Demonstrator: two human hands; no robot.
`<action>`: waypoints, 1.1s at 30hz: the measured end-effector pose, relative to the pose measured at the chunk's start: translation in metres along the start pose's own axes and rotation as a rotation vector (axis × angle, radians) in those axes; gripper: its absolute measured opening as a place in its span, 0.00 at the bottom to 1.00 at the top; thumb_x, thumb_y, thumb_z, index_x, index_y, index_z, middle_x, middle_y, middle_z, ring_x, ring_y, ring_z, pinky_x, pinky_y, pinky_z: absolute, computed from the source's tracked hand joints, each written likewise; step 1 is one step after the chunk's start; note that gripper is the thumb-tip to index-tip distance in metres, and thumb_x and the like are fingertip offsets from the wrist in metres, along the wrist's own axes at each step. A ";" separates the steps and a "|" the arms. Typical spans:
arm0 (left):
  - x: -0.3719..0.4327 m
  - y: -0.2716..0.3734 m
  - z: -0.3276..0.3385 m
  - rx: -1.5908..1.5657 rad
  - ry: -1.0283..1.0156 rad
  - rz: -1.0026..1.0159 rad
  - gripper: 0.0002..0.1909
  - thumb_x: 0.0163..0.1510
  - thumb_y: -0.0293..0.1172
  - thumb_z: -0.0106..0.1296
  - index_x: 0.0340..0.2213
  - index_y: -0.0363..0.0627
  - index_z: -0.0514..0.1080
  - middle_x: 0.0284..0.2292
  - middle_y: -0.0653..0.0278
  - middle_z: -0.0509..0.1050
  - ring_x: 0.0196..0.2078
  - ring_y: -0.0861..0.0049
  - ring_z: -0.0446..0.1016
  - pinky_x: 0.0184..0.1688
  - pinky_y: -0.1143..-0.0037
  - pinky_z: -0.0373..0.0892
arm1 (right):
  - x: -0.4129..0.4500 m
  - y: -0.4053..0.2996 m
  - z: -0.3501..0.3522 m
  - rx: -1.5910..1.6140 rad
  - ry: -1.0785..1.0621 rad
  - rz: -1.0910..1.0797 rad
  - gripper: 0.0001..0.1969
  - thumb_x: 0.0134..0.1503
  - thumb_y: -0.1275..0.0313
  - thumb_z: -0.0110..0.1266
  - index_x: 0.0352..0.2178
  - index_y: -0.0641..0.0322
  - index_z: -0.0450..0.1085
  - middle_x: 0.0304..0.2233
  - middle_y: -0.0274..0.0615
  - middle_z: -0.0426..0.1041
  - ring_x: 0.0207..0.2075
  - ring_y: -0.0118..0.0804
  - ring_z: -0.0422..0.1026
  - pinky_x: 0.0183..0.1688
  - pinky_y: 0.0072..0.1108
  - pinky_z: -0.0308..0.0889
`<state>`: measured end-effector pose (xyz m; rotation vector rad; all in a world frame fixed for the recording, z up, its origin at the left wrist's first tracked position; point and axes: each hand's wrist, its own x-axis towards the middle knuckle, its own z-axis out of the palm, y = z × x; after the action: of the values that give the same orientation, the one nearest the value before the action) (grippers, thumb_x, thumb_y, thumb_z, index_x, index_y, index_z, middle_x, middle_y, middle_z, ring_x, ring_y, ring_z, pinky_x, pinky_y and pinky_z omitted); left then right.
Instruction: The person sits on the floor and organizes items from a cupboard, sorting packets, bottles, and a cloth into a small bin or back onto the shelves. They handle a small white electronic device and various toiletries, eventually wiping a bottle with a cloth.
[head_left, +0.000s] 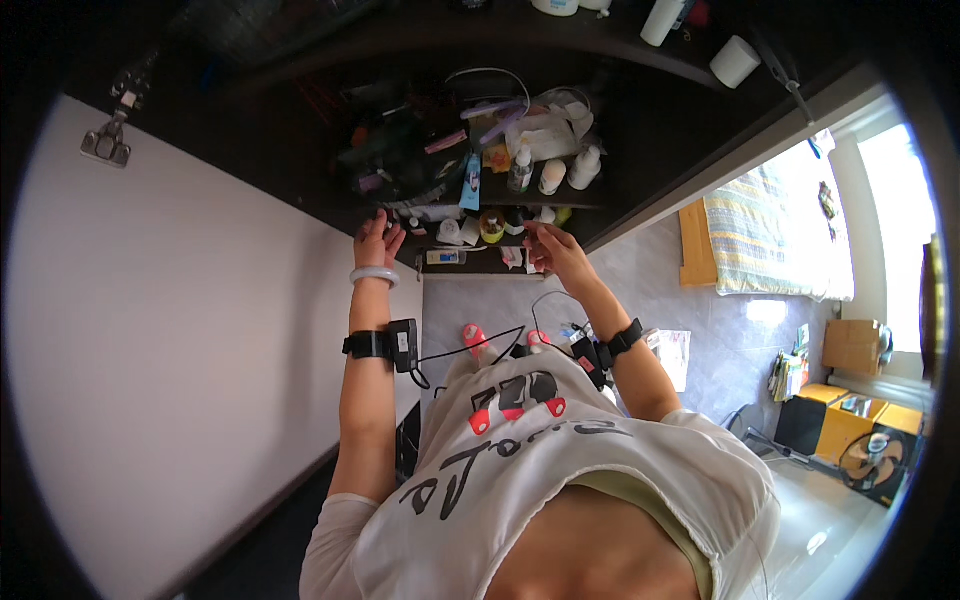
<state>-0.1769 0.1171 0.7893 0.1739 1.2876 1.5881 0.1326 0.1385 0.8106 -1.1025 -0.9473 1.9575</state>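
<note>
My left hand (377, 241) reaches to the left end of a lower shelf in a dark cabinet. Its fingertips are beside a small dark item, and whether they hold it is unclear. At the right of the same shelf is my right hand (556, 253), fingers loosely curled and apart, with nothing visible in them. Between the hands stand a yellow container (492, 226), a round white jar (450, 231) and a small dark bottle with a white cap (416, 224). On the shelf above are a blue tube (471, 182), a clear spray bottle (520, 171) and white bottles (584, 166).
An open white cabinet door (187, 315) runs along my left. A flat packet (445, 257) lies on the lowest ledge. Cables hang from the black wrist devices (403, 346). Behind the right panel are a bed (772, 232), a cardboard box (852, 346) and a fan (872, 459).
</note>
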 end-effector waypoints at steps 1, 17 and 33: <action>0.012 0.005 0.005 -0.029 0.041 -0.024 0.14 0.48 0.32 0.54 0.35 0.44 0.64 0.30 0.65 0.69 0.35 0.73 0.70 0.40 0.70 0.70 | 0.000 -0.002 0.001 0.005 0.009 -0.019 0.17 0.58 0.63 0.42 0.43 0.66 0.64 0.25 0.30 0.66 0.22 0.21 0.63 0.24 0.13 0.58; 0.072 -0.020 0.012 0.012 0.028 -0.214 0.27 0.45 0.36 0.56 0.46 0.43 0.61 0.44 0.54 0.63 0.33 0.60 0.69 0.33 0.65 0.72 | 0.088 -0.022 0.093 -0.817 0.050 -0.828 0.16 0.50 0.73 0.53 0.41 0.62 0.66 0.28 0.45 0.72 0.27 0.35 0.71 0.29 0.24 0.65; 0.052 0.017 0.010 -0.102 -0.030 -0.318 0.24 0.46 0.31 0.56 0.44 0.42 0.59 0.44 0.56 0.58 0.47 0.57 0.61 0.48 0.58 0.67 | 0.142 -0.010 0.101 -1.274 0.062 -0.646 0.12 0.48 0.69 0.49 0.36 0.58 0.68 0.29 0.50 0.72 0.29 0.51 0.71 0.32 0.36 0.66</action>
<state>-0.2040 0.1647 0.7831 -0.0688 1.1447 1.3680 -0.0122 0.2352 0.8011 -1.1874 -2.2695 0.6605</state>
